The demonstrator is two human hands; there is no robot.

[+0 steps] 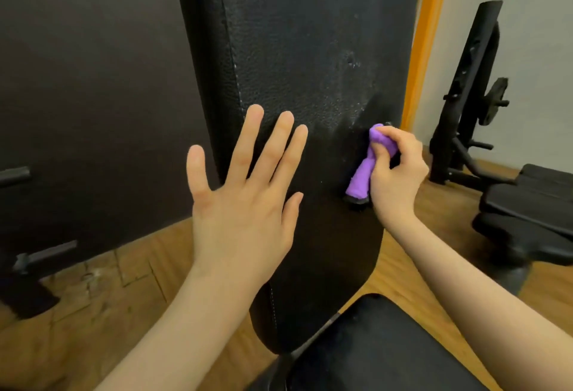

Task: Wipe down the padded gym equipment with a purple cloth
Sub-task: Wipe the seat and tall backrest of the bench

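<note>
Head view: upright black padded backrest (310,49) fills the centre, its surface speckled pale above a darker wiped band; black seat pad (381,344) below; left hand (242,201), fingers straight and spread, lies against the pad; right hand (400,173) clenches a bunched purple cloth (369,164) against the pad's right edge

Back pad (297,49) black, pebbled leather grain, pale stitch line down its left edge, whitish speckles mid-right of it. Cloth (362,173) bright purple, plain, at the pad's lower right edge. Seat pad (387,344) below the back pad, black. Wall panel (77,80) left of the pad dark brown. Floor (93,313) tan wood planks. Orange strip (424,34) right of the pad. Machine (474,96) further right, black.
</note>
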